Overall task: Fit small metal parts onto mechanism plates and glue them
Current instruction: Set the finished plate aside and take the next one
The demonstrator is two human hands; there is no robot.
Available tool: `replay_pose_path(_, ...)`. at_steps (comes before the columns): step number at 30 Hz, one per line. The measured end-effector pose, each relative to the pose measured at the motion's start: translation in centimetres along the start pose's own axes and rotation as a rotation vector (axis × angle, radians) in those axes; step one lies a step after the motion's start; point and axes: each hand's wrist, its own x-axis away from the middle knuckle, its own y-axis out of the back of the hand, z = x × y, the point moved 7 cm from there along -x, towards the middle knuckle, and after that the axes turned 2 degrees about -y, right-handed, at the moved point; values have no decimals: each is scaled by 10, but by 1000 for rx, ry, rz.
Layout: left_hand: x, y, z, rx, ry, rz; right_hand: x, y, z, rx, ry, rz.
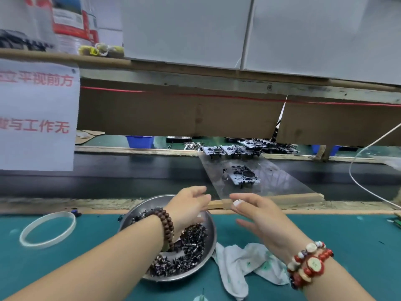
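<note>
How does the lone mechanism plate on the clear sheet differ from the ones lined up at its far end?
The lone plate sits by itself mid-sheet, nearer the hands; the row of plates stands side by side along the far edge of the clear sheet. The lone plate looks turned at an angle, the row roughly square to the edge. Both look like the same dark mechanism plates with round parts.

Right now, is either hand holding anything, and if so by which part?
Neither holds anything. The left hand and right hand hover open above the bench, near the metal bowl of small parts.
</note>
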Motion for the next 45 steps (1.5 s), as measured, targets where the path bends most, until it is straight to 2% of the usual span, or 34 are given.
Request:
replay_pose_path(5,60,25,-21,-143,-144,-77,51,-41,34,75,102,93)
replay_pose_path(10,131,56,-31,-428,-283,-169,104,-64,63,191,243,158)
replay_pose_path(15,191,101,-13,-777,-278,-292,153,-103,75,276,399,207)
replay_pose_path(18,209,138,-11,-1053,-233,-421,174,-138,69,288,416,280)
replay_pose_path(20,215,159,-5,-1202,-140,-463,180,-164,59,322,395,342)
replay_pose_path(25,225,195,33,-1392,154,-384,166,-226,6,382,215,443)
replay_pose_path(29,232,221,67,-1397,339,-269,150,-268,-35,357,78,446)
replay_pose_path(32,235,231,84,-1348,427,-206,152,-299,-54,315,-8,533)
replay_pose_path(37,230,233,82,-1304,356,-201,159,-310,-58,290,-18,566)
replay_pose_path(40,231,237,73,-1165,310,-209,159,-288,-55,216,-76,512)
replay_pose_path(45,237,237,25,-934,147,-330,167,-239,-38,148,-116,498)
